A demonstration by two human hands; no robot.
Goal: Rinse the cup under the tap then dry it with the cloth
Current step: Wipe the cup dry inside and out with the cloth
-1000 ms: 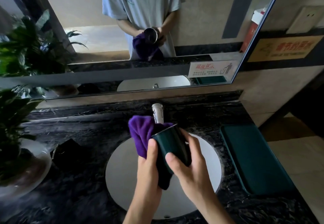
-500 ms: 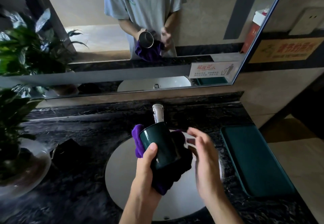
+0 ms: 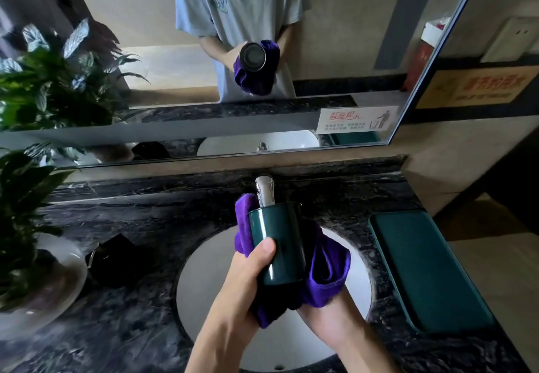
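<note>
Hands [image 3: 291,291] cradle glossy cylindrical cup [image 3: 277,244] in plush cloth [image 3: 328,279].

Dark green cup [image 3: 278,244], glossy, tipped with its mouth pointing away toward the chrome tap [image 3: 264,191], held over the white basin. Purple cloth [image 3: 328,275] bunched around its sides and bottom.

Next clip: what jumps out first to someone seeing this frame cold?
The dark green cup at centre, held over the white sink just in front of the chrome tap, with a purple cloth bunched around it. The left hand grips the cup; the right hand is under the cloth. Above, the mirror repeats the scene.
</note>
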